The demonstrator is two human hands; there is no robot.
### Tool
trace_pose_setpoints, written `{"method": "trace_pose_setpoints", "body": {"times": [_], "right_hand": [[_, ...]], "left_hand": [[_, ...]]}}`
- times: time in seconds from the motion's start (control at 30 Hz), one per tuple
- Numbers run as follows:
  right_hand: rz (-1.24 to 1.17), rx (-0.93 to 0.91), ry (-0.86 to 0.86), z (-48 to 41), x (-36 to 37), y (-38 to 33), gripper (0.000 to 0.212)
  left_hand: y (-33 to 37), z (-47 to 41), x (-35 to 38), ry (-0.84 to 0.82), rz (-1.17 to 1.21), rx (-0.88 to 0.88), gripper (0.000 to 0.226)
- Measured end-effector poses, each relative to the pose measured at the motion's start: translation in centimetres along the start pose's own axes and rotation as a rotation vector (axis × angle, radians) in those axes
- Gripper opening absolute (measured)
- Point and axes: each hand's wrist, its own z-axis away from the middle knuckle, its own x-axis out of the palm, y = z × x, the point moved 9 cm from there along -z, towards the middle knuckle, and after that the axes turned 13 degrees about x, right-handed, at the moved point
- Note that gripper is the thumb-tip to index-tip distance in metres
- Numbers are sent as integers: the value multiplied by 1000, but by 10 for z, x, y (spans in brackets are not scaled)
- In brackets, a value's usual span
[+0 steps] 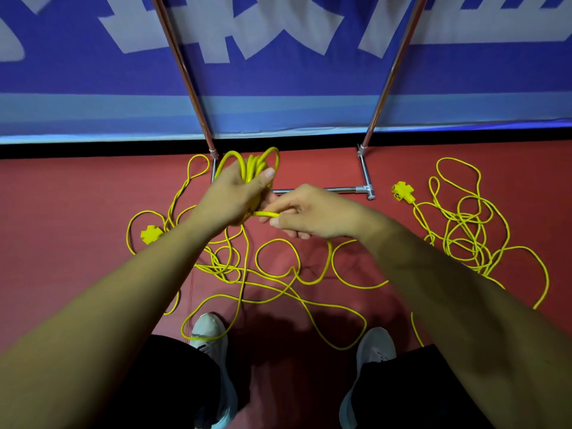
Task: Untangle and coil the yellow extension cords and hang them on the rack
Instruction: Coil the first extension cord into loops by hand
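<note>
The left hand (235, 196) is curled tight around a small coil (253, 162) of yellow cord, near the middle of the view. The loops stick up out of the fist and point to 12 o'clock, and that is the coil's long way. The right hand (315, 212) pinches a short bit of the same cord between thumb and finger. That bit lies flat from 9 to 3 o'clock, between the two hands.

The cord is thin, bright and smooth. The rest of it (278, 274) lies in messy loops on the red floor (77, 212) at 6 o'clock. Its yellow plug block (151, 234) sits at 9 o'clock. A second yellow cord (464, 230) lies tangled at 3 o'clock. The shiny rack (322, 190) stands at 12 o'clock.
</note>
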Motion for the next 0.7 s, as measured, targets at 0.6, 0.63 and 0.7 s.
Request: {"method": "trace_pose_setpoints", "body": {"times": [0.6,0.63,0.7], "right_hand": [[-117,564,264,-24,-7,107,20],[-139,568,186,-24,7,102,21],[-198,514,83,-23,22,86,25]], "left_hand": [[-33,-18,-48,451,1254,-105,34],[-32,-19,-49,456,1229,-83,33],[-31,-20,-52,458,1074,-55,30]]}}
